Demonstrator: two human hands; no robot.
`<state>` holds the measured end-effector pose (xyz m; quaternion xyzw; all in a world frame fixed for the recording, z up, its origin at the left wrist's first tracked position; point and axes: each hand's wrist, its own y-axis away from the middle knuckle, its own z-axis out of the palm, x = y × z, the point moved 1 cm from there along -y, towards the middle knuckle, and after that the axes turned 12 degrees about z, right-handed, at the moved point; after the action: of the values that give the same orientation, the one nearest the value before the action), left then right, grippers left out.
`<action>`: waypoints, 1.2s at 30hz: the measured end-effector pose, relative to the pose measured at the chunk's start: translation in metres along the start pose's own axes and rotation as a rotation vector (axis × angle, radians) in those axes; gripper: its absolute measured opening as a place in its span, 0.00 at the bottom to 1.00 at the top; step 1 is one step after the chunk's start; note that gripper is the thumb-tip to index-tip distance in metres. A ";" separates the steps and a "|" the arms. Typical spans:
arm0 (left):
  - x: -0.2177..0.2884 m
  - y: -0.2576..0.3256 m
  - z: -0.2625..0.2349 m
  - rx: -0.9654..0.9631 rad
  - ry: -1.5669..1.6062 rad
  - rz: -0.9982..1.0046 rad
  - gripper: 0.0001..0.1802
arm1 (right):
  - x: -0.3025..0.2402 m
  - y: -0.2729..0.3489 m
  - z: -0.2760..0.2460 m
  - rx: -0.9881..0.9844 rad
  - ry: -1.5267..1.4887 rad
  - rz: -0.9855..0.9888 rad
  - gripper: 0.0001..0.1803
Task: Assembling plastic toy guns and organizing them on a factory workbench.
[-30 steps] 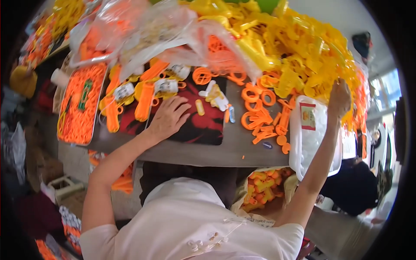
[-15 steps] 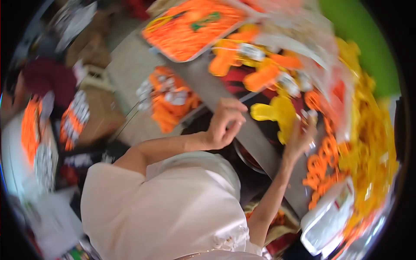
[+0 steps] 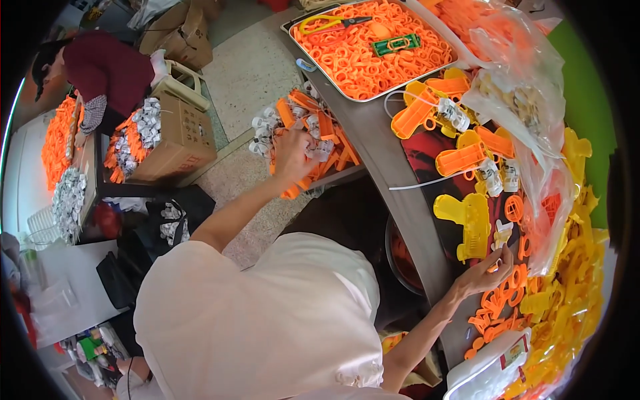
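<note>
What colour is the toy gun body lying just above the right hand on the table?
Yellow. The toy gun body lies flat just above the right hand, clearest in the head view.

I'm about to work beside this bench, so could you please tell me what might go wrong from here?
1. The left hand reaches sideways into the heap of orange toy pieces off the table's edge; stretching that far, it may knock some to the floor.
2. The right hand pinches a small orange ring among loose rings; it could slip and be lost.
3. The thin white tube crosses the table and might snag a sleeve.
</note>
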<state>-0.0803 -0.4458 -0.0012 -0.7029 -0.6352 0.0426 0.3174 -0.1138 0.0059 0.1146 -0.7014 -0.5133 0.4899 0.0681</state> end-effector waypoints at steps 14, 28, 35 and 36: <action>-0.011 -0.045 -0.050 0.262 0.565 -0.287 0.15 | -0.007 -0.002 0.001 -0.011 -0.044 0.065 0.07; -0.027 -0.064 -0.066 0.197 0.821 -0.572 0.24 | -0.010 -0.002 0.001 -0.047 -0.116 0.061 0.07; -0.021 -0.072 -0.088 0.261 1.152 -0.558 0.23 | -0.067 0.001 -0.019 0.028 -0.124 -0.143 0.08; -0.018 -0.073 -0.089 0.307 1.260 -0.585 0.23 | -0.089 0.007 -0.021 -0.053 -0.181 -0.234 0.09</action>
<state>-0.1054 -0.4977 0.1001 -0.3420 -0.4802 -0.3699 0.7181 -0.0933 -0.0585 0.1757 -0.5913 -0.6082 0.5263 0.0595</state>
